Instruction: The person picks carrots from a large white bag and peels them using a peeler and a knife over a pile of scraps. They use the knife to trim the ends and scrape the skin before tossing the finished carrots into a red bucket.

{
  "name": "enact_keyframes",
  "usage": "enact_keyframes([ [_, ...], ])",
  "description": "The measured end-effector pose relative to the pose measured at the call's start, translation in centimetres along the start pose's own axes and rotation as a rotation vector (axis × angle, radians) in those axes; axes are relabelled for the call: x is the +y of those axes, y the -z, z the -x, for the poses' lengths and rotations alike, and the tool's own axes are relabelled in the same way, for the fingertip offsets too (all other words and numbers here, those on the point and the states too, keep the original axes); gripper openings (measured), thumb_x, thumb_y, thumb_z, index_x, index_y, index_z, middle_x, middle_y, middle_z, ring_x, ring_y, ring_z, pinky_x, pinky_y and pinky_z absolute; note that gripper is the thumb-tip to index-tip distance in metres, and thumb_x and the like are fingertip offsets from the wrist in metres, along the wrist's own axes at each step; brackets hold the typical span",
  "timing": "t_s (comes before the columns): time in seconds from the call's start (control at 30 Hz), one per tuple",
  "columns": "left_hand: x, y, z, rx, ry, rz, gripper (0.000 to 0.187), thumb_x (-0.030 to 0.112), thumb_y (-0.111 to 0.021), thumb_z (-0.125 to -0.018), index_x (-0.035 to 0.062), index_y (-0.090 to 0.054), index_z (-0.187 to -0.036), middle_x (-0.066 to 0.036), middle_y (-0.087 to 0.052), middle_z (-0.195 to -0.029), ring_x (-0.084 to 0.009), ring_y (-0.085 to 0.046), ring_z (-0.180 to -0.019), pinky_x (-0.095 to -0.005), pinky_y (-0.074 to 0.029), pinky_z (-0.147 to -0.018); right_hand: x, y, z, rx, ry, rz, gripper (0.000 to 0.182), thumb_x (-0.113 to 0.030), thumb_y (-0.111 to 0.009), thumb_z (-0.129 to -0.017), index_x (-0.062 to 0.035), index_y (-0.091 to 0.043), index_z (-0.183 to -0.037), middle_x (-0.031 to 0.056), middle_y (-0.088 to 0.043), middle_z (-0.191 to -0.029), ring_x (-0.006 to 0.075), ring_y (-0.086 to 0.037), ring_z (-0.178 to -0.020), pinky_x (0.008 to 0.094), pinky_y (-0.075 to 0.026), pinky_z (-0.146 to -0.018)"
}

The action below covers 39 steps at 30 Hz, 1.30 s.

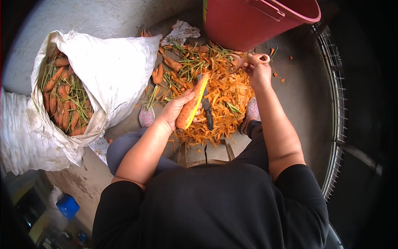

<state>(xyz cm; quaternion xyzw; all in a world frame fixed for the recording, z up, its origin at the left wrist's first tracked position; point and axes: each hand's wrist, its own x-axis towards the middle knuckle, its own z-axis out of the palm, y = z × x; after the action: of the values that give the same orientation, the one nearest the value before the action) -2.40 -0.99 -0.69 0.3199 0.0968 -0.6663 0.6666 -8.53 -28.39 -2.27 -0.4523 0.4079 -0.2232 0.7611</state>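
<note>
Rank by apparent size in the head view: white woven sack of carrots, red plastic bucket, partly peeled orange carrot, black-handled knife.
1. White woven sack
2. Red plastic bucket, cut off by the top edge
3. Partly peeled orange carrot
4. Black-handled knife, slimmer, partly behind the carrot

The left grip [181, 108] holds a partly peeled carrot [191, 106] above orange peelings [228, 89], the right [258, 71] a peeler [263, 58].

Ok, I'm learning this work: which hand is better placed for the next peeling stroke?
Probably the right hand: it holds what looks like a peeler, while the left hand is busy gripping the partly peeled carrot.
</note>
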Motion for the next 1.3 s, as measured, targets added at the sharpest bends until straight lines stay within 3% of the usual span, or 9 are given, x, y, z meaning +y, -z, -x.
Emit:
enact_keyframes([
  [0.2, -0.3, 0.5, -0.7, 0.048, -0.108, -0.067, 0.041, 0.035, -0.04, -0.091, 0.0016, -0.048, -0.114, -0.01, -0.058, -0.098, -0.0182, -0.059, -0.087, -0.0327, -0.052, -0.064, -1.0, -6.3, 10.0, -0.919, -0.381, -0.031, 0.014, -0.003, -0.064, -0.075, -0.0012, -0.055, -0.085, 0.009, -0.061, -0.068, 0.0134, -0.057, -0.046, 0.0217, -0.048, -0.042],
  [0.23, -0.6, 0.8, -1.1, -0.154, -0.047, 0.1, 0.039, 0.033, -0.039, -0.092, 0.0031, -0.048, -0.115, -0.008, -0.059, -0.095, -0.017, -0.06, -0.081, -0.0308, -0.053, -0.062, -0.2, -6.3, 10.5, -0.933, -0.417, 0.027, 0.018, -0.003, -0.066, -0.074, -0.0009, -0.055, -0.088, 0.0095, -0.061, -0.068, 0.0134, -0.057, -0.046, 0.0214, -0.048, -0.042],
  [0.37, -0.9, 0.5, -0.4, 0.008, -0.021, -0.058, 0.039, 0.037, -0.041, -0.09, 0.006, -0.048, -0.113, -0.008, -0.057, -0.085, -0.0178, -0.058, -0.072, -0.0281, -0.05, -0.056, 1.3, -4.1, 6.1, -0.688, -0.28, -0.048, 0.012, -0.006, -0.062, -0.076, -0.0027, -0.054, -0.084, 0.0086, -0.06, -0.068, 0.0143, -0.057, -0.048, 0.0236, -0.048, -0.042],
  [0.5, -0.5, -0.2, 0.1, -0.028, 0.093, 0.064, 0.033, 0.037, -0.042, -0.09, 0.0119, -0.046, -0.112, -0.007, -0.051, -0.084, -0.017, -0.05, -0.07, -0.0271, -0.045, -0.054, -0.4, -0.3, 0.1, 0.147, 0.03, 0.125, 0.011, -0.001, -0.056, -0.079, -0.0029, -0.047, -0.084, 0.0094, -0.056, -0.069, 0.014, -0.057, -0.053, 0.0282, -0.053, -0.051],
  [0.57, -0.2, 0.5, -0.1, -0.044, 0.06, 0.122, 0.035, 0.037, -0.043, -0.089, 0.0118, -0.043, -0.114, -0.007, -0.049, -0.086, -0.0165, -0.048, -0.072, -0.0264, -0.044, -0.054, -0.2, 0.1, -0.1, 0.082, 0.062, 0.056, 0.012, -0.003, -0.057, -0.078, -0.0015, -0.048, -0.087, 0.0091, -0.056, -0.069, 0.0139, -0.057, -0.052, 0.0279, -0.052, -0.049],
  [0.77, -0.4, 0.1, -0.3, 0.075, -0.029, -0.098, 0.038, 0.032, -0.038, -0.091, 0.0024, -0.043, -0.113, -0.013, -0.055, -0.087, -0.0194, -0.056, -0.069, -0.0289, -0.049, -0.054, -0.6, -6.1, 9.4, -0.863, -0.32, -0.064, 0.014, -0.005, -0.062, -0.076, -0.0018, -0.054, -0.088, 0.0092, -0.06, -0.068, 0.0139, -0.056, -0.047, 0.0221, -0.047, -0.042],
  [0.9, -1.3, 2.7, -0.8, -0.116, -0.069, -0.09, 0.032, 0.022, -0.043, -0.087, -0.0034, -0.048, -0.107, -0.015, -0.057, -0.093, -0.0202, -0.059, -0.081, -0.0311, -0.051, -0.059, 1.4, -5.2, 8.1, -0.777, -0.364, 0.002, 0.014, -0.007, -0.063, -0.077, -0.0015, -0.054, -0.086, 0.0101, -0.06, -0.067, 0.0143, -0.057, -0.047, 0.0227, -0.047, -0.043],
  [1.07, -0.3, -0.4, -0.1, -0.023, 0.085, 0.028, 0.026, 0.033, -0.035, -0.092, 0.0178, -0.04, -0.112, -0.008, -0.049, -0.085, -0.0159, -0.047, -0.072, -0.026, -0.042, -0.053, 0.0, -1.3, 0.6, 0.135, 0.054, 0.205, 0.01, -0.006, -0.056, -0.082, -0.0015, -0.048, -0.086, 0.0091, -0.056, -0.067, 0.0131, -0.057, -0.052, 0.0245, -0.05, -0.046],
  [1.3, -0.3, 0.5, -0.7, 0.002, -0.057, -0.046, 0.035, 0.028, -0.039, -0.091, 0.0018, -0.041, -0.114, -0.013, -0.055, -0.085, -0.0185, -0.056, -0.067, -0.027, -0.046, -0.048, -0.3, -5.6, 8.8, -0.769, -0.235, 0.029, 0.009, -0.008, -0.059, -0.08, -0.0023, -0.053, -0.084, 0.0089, -0.06, -0.068, 0.0142, -0.055, -0.045, 0.023, -0.046, -0.042],
])
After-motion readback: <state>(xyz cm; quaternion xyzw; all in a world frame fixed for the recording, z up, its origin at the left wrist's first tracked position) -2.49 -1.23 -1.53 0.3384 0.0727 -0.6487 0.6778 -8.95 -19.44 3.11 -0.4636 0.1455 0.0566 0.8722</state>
